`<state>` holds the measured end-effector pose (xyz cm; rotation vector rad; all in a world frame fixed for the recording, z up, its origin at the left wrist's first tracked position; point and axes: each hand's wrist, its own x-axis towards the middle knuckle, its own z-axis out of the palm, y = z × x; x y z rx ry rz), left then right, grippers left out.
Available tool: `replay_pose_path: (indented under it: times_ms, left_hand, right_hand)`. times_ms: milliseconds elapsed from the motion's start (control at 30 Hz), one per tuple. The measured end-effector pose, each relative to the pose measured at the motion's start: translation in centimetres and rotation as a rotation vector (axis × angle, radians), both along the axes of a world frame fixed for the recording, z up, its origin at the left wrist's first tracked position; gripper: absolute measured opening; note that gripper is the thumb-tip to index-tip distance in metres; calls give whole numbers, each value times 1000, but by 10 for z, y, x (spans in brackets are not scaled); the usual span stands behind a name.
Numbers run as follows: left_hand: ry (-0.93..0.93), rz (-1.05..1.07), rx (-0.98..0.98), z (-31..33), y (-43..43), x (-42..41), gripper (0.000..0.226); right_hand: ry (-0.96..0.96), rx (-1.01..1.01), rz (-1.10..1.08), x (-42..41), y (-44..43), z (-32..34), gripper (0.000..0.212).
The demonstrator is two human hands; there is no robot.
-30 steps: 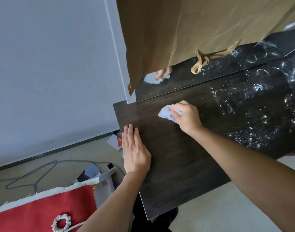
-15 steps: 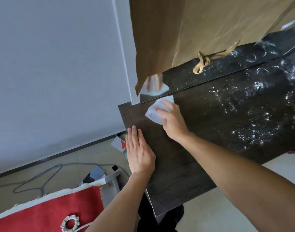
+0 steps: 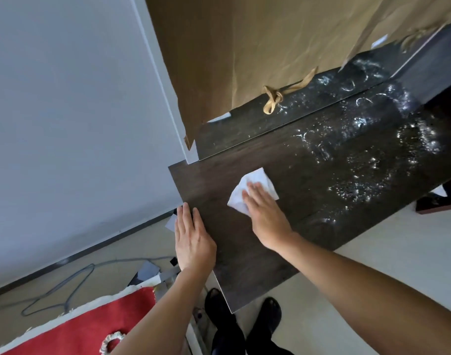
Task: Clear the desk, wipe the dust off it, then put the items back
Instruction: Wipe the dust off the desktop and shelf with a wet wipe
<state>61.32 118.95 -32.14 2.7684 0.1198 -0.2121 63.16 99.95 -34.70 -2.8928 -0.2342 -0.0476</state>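
Note:
A dark wooden desk (image 3: pixel 247 254) runs from the lower middle to the right edge. White dust (image 3: pixel 360 172) speckles its right half, while the left part looks clean. My right hand (image 3: pixel 265 213) lies flat with straight fingers on a white tissue (image 3: pixel 255 181), pressing it onto the desk top. My left hand (image 3: pixel 193 239) rests flat at the desk's left edge, fingers straight and together, holding nothing.
A mirror (image 3: pixel 296 108) stands along the desk's back, largely covered by brown paper (image 3: pixel 245 47) with a tied paper strip (image 3: pixel 273 98). On the floor at left lie a red rug (image 3: pixel 78 326), a grey cable (image 3: pixel 65 280) and small items. My feet (image 3: pixel 242 313) stand below the desk.
My right hand slid the tissue from the desk's back left corner toward me and to the right, and its fingers flattened onto it. My left hand stayed flat at the left edge.

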Motion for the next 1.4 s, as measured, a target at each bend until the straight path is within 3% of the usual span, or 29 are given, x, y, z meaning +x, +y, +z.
replay_pose_path:
  times_ms: [133,300,400,500,600,733,800,867,933,1033,1100,1233,1300,1400]
  left_hand:
    - [-32,-125,20,11,-22,4,57]
    - [-42,-326,-14,8,-80,5,53]
    - [-2,-303,-50,-2,-115,4,52]
    - [7,-199,-72,-7,-136,4,53]
    - [-37,-111,-78,-16,-144,4,50]
    - [-88,-80,-34,-25,-151,3,48]
    - [-94,-67,8,-26,-154,3,48]
    - [-99,-53,45,-27,-155,3,48]
    - [-123,-43,58,-26,-156,3,49]
    - [-140,-26,60,-25,-159,1,47]
    - [-166,-24,71,-25,-160,0,47]
    - [-182,-24,91,-26,-161,0,51]
    - [-180,-24,91,-25,-161,0,52]
    - [-168,-23,92,-21,-161,-2,57]
  right_hand:
    - [28,7,92,-101,-15,0,60]
    - [16,-93,-341,-131,-128,2,78]
    - [38,-27,-517,-122,-126,8,80]
    - [11,-13,-261,-142,-93,3,60]
    - [7,-2,-107,-147,-136,-4,44]
    - [-28,-55,-478,-84,-239,-7,43]
    - [-35,-50,-572,-58,-245,-6,41]
    - [-68,-34,-457,-58,-214,-11,49]
    - [-33,10,-185,-82,-173,-13,59]
    - [-2,11,110,-90,-188,-13,55]
    - [-20,-26,50,-59,-230,-14,57]
    - [63,35,-314,-7,-257,-3,53]
    - [38,61,-203,-22,-216,-4,57]
    - [55,67,200,-75,-170,-5,53]
